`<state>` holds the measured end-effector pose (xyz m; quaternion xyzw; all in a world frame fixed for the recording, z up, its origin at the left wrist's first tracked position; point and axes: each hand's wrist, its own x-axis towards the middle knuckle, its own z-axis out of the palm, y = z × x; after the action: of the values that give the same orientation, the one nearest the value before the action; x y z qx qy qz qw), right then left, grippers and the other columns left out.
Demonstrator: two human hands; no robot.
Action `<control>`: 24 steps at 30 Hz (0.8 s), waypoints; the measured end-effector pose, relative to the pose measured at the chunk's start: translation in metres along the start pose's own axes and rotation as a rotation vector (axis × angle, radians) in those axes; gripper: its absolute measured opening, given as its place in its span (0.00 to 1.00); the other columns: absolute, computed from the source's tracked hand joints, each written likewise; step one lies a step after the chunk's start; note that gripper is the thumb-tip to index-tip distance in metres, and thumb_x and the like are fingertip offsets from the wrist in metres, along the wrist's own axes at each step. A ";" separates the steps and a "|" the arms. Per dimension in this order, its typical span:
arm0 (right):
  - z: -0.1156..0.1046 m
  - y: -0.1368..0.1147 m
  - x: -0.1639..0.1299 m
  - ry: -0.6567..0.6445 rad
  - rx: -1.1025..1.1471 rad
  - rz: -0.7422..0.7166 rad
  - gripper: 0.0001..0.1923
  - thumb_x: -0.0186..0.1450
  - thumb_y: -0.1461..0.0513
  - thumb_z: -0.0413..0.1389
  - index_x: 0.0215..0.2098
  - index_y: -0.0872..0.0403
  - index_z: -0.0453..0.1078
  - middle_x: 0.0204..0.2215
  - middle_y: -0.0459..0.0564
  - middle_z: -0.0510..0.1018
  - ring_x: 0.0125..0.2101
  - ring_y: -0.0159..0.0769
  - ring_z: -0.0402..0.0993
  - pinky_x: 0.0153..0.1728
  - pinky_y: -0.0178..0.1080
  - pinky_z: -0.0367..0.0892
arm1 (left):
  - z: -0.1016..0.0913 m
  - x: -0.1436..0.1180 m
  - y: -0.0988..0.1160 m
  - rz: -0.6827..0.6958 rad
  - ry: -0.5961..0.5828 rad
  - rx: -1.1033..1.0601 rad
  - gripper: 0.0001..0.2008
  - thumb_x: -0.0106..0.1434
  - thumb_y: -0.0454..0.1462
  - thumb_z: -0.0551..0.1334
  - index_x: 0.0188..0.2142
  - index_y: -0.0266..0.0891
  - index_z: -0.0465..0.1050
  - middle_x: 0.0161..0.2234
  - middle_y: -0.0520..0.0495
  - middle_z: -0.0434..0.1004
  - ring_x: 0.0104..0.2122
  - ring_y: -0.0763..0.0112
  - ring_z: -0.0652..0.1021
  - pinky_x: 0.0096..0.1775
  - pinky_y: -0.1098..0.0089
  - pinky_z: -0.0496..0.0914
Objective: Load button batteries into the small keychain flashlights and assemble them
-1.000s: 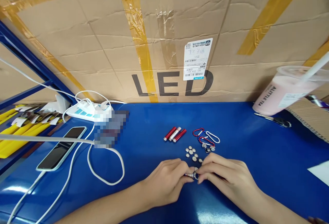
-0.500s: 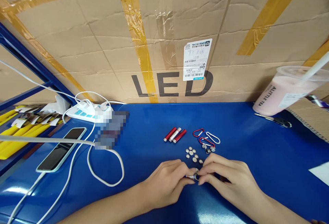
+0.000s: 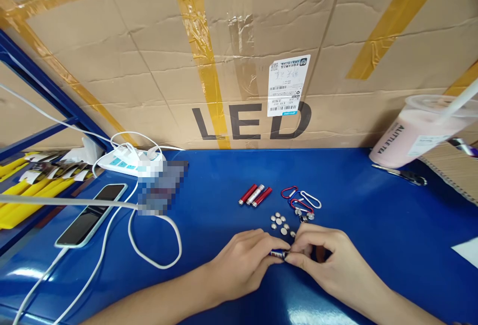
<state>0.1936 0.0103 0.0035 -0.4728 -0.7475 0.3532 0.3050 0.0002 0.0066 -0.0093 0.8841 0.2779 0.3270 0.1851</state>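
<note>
Hands meet low in the middle of the blue worktop (image 3: 373, 215). The left hand (image 3: 244, 263) pinches a small dark tube (image 3: 278, 253) by its near end, fingers closed tight around it, and the right hand (image 3: 328, 260) closes its fingertips on the other end of the same tube, so both hold it just above the surface. What the right fingertips press or turn there is too small to tell.

Judging by what lies around, the work looks to be in its early part: this one tube is in hand, while three red tubes (image 3: 256, 195) lie side by side untouched farther back. Just beyond the hands a loose cluster of small round button batteries (image 3: 279, 221) sits on the worktop, and beside it a few clip hooks (image 3: 301, 199), red and silver, lie tangled together with some small metal caps.

At the left a phone (image 3: 91, 214) lies face up, with a white cable (image 3: 149, 245) looping near it and a white power strip (image 3: 129, 160) behind. Yellow packets (image 3: 22, 200) sit on a shelf lower left. A pink drink cup (image 3: 418, 133) with a straw stands at the right, near a pen (image 3: 401, 174). A taped cardboard box (image 3: 239, 56) printed LED, with a shipping label, fills the background.
</note>
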 end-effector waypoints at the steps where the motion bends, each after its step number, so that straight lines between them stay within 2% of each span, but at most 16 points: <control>1: 0.000 0.000 0.000 0.006 -0.004 -0.005 0.12 0.58 0.57 0.60 0.18 0.52 0.71 0.17 0.44 0.73 0.17 0.28 0.67 0.18 0.30 0.63 | -0.001 0.001 0.001 -0.002 -0.003 0.003 0.09 0.71 0.35 0.48 0.43 0.36 0.65 0.29 0.48 0.75 0.27 0.72 0.73 0.31 0.74 0.68; 5: 0.000 0.003 -0.001 0.048 -0.036 -0.111 0.12 0.60 0.57 0.59 0.20 0.52 0.72 0.18 0.43 0.73 0.16 0.27 0.67 0.16 0.29 0.63 | -0.001 0.002 0.005 -0.015 0.023 0.059 0.10 0.71 0.34 0.47 0.41 0.36 0.67 0.27 0.48 0.75 0.25 0.71 0.72 0.30 0.72 0.68; 11: -0.007 0.009 -0.005 0.236 -0.220 -0.461 0.06 0.61 0.57 0.59 0.35 0.51 0.74 0.27 0.45 0.78 0.17 0.25 0.70 0.18 0.28 0.67 | 0.000 0.000 0.005 -0.080 0.043 0.083 0.10 0.70 0.34 0.47 0.41 0.35 0.65 0.30 0.46 0.76 0.26 0.70 0.72 0.29 0.71 0.67; 14: -0.011 0.008 -0.005 0.286 -0.361 -0.602 0.05 0.65 0.61 0.55 0.35 0.50 0.74 0.27 0.44 0.78 0.21 0.26 0.74 0.22 0.29 0.69 | -0.002 0.001 0.004 -0.068 0.030 0.111 0.11 0.71 0.35 0.46 0.41 0.35 0.65 0.29 0.47 0.75 0.25 0.70 0.72 0.28 0.72 0.66; 17: -0.012 0.008 -0.005 0.281 -0.425 -0.653 0.09 0.67 0.62 0.52 0.34 0.50 0.75 0.28 0.44 0.79 0.20 0.26 0.74 0.21 0.29 0.68 | -0.003 0.003 0.004 -0.038 0.019 0.159 0.13 0.72 0.35 0.43 0.40 0.35 0.64 0.26 0.48 0.74 0.22 0.71 0.72 0.25 0.72 0.64; 24: -0.010 0.007 -0.004 0.304 -0.430 -0.693 0.10 0.67 0.62 0.52 0.33 0.51 0.75 0.27 0.44 0.79 0.19 0.25 0.73 0.21 0.29 0.69 | -0.002 0.002 0.006 -0.022 0.001 0.246 0.15 0.72 0.37 0.40 0.42 0.35 0.64 0.26 0.49 0.75 0.23 0.71 0.74 0.26 0.73 0.66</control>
<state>0.2067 0.0116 0.0027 -0.2934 -0.8651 -0.0077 0.4067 0.0018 0.0037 -0.0040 0.8967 0.3258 0.2889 0.0789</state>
